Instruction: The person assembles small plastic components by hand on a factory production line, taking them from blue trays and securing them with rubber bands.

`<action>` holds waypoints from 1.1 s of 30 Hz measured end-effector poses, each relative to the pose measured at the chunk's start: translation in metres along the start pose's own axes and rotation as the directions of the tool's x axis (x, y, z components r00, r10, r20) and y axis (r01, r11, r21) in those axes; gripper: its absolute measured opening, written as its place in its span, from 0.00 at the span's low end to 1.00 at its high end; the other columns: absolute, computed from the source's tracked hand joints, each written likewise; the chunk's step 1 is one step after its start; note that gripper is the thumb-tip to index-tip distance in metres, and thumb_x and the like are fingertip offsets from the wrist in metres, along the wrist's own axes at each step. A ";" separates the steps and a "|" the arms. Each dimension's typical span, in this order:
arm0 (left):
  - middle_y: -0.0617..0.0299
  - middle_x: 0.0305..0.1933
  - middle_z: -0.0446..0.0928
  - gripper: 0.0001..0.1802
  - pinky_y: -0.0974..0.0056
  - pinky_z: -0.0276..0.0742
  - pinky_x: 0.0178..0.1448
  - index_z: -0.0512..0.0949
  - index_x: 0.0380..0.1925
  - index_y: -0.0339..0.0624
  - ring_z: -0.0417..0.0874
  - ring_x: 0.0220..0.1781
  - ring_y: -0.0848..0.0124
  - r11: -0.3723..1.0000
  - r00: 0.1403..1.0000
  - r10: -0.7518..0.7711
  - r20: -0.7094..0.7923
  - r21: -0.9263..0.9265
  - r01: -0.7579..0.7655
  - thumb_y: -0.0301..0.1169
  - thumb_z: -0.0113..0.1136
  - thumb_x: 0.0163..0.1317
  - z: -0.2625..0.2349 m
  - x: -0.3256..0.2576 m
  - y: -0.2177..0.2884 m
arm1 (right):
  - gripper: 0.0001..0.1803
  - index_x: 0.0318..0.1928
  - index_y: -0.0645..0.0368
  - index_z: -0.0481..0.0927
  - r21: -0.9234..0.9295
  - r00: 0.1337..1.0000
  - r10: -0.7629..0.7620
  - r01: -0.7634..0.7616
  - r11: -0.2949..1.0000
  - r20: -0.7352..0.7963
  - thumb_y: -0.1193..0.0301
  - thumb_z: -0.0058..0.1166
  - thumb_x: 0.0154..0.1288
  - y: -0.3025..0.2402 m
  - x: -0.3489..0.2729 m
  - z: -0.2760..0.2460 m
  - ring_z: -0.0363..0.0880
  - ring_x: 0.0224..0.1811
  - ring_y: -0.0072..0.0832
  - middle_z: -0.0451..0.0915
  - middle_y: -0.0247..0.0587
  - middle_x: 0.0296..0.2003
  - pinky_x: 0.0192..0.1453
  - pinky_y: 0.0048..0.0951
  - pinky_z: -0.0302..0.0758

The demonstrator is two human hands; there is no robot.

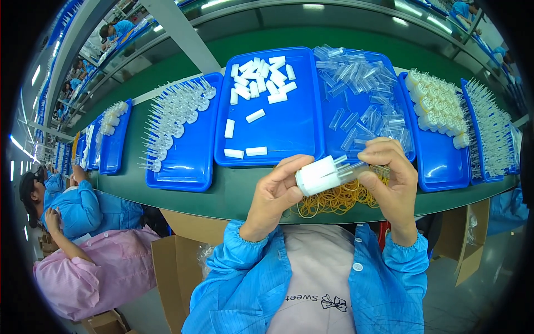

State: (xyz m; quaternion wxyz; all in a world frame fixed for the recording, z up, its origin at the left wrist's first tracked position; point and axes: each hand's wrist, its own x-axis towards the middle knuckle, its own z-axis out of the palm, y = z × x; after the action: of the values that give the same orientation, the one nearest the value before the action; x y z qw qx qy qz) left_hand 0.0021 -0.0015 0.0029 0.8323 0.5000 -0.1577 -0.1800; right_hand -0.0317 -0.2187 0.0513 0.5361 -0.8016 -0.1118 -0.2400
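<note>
My left hand (272, 195) grips a small white plastic cylinder (316, 177) with clear tubes sticking out of its right end. My right hand (389, 178) pinches those clear tubes (351, 170) at the same bundle, fingers closed round them. Both hands hover over a heap of yellow rubber bands (334, 201) lying on the green table edge (233, 195). Just beyond the hands sits a blue tray (295, 133) with scattered white blocks (261, 83), and a blue tray to its right (334, 146) holds loose clear tubes (361, 89).
A blue tray of white-tipped clear pieces (172, 119) lies at left, further blue trays (114, 145) beyond. At right, trays hold bundled white parts (436, 103) and rows of clear pieces (489, 128). Another seated person in blue (78, 206) works at far left. Cardboard boxes (172, 261) stand below the table.
</note>
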 end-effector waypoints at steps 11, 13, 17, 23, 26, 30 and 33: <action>0.56 0.60 0.65 0.25 0.61 0.74 0.60 0.72 0.55 0.32 0.77 0.55 0.64 0.985 0.999 -0.014 -0.038 -0.172 0.007 0.23 0.65 0.56 -0.010 -0.004 -0.014 | 0.09 0.32 0.58 0.83 -0.041 0.995 0.066 -0.063 0.997 0.070 0.77 0.65 0.47 0.000 -0.005 -0.009 0.75 0.48 0.35 0.82 0.36 0.32 0.54 0.35 0.69; 0.57 0.57 0.67 0.24 0.62 0.77 0.59 0.73 0.53 0.30 0.78 0.52 0.65 0.995 0.996 0.093 -0.004 0.026 -0.093 0.20 0.65 0.54 -0.005 -0.005 -0.010 | 0.09 0.32 0.58 0.83 -0.053 0.998 0.044 -0.042 0.998 0.046 0.77 0.65 0.47 -0.003 -0.006 -0.011 0.75 0.48 0.35 0.82 0.36 0.32 0.54 0.35 0.70; 0.56 0.55 0.68 0.23 0.63 0.80 0.56 0.74 0.51 0.28 0.78 0.53 0.64 0.982 0.992 0.123 -0.032 0.146 -0.117 0.19 0.66 0.54 -0.005 -0.011 -0.007 | 0.09 0.31 0.57 0.83 -0.109 1.000 0.007 -0.004 0.994 0.027 0.76 0.67 0.46 -0.011 -0.006 -0.011 0.76 0.47 0.36 0.83 0.34 0.32 0.55 0.37 0.69; 0.55 0.54 0.69 0.24 0.63 0.81 0.55 0.74 0.53 0.30 0.78 0.53 0.63 0.992 0.990 0.124 -0.066 0.035 -0.122 0.20 0.66 0.55 0.009 -0.018 -0.012 | 0.11 0.31 0.53 0.85 -0.138 0.992 -0.042 0.058 0.989 0.120 0.76 0.69 0.43 -0.022 -0.010 -0.003 0.76 0.46 0.35 0.83 0.32 0.33 0.61 0.45 0.64; 0.54 0.53 0.69 0.25 0.63 0.80 0.56 0.74 0.53 0.31 0.78 0.53 0.63 0.981 0.983 0.178 -0.056 0.087 -0.173 0.21 0.67 0.53 0.008 -0.021 -0.012 | 0.12 0.31 0.50 0.85 -0.139 0.993 -0.036 0.052 0.989 0.110 0.75 0.70 0.43 -0.024 -0.016 0.000 0.76 0.46 0.34 0.83 0.31 0.32 0.62 0.46 0.63; 0.54 0.54 0.69 0.26 0.63 0.80 0.57 0.75 0.53 0.33 0.78 0.53 0.63 0.956 0.968 0.249 -0.043 0.172 -0.238 0.22 0.69 0.52 0.011 -0.024 -0.010 | 0.12 0.31 0.49 0.85 -0.157 0.995 -0.068 0.079 0.984 0.076 0.74 0.70 0.42 -0.024 -0.022 0.005 0.76 0.46 0.33 0.83 0.30 0.32 0.63 0.46 0.62; 0.54 0.54 0.69 0.26 0.62 0.78 0.59 0.74 0.54 0.31 0.77 0.54 0.63 0.965 0.972 0.230 -0.054 0.139 -0.221 0.21 0.68 0.53 0.010 -0.021 -0.010 | 0.12 0.32 0.48 0.85 -0.215 0.991 -0.111 0.124 0.969 0.073 0.74 0.70 0.42 -0.023 -0.021 0.008 0.76 0.45 0.32 0.83 0.28 0.32 0.62 0.46 0.62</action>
State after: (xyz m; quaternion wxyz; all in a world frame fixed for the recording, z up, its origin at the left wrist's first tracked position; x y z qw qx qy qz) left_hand -0.0224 -0.0042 -0.0035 0.8176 0.5385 -0.1960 -0.0558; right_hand -0.0577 -0.2004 0.0569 0.4256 -0.8547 -0.1481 -0.2578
